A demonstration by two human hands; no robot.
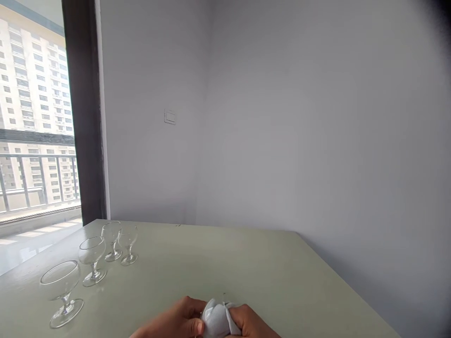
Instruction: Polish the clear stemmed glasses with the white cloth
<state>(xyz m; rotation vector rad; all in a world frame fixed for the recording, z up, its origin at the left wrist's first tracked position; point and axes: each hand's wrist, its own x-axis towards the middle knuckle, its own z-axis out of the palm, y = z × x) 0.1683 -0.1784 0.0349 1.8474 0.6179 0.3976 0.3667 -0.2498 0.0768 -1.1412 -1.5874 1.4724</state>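
Note:
At the bottom edge of the view, both hands close around a bunched white cloth [215,320]. My left hand [178,320] grips it from the left, thumb in front and fingers behind. From the other side my right hand [252,323] presses into the folds, its fingers partly covered by the cloth. A thin, clear, glassy edge shows just above the cloth; whatever the cloth wraps is mostly hidden. Stemmed glasses stand upright on the left of the table, the nearest glass [65,293] well apart from my left hand.
The pale green table [225,253] reaches to the grey walls. More stemmed glasses, a middle one [93,258] and two far ones [112,239] [128,244], stand toward the back left. A light switch [169,117] is on the wall. A window with a railing [40,176] is at left.

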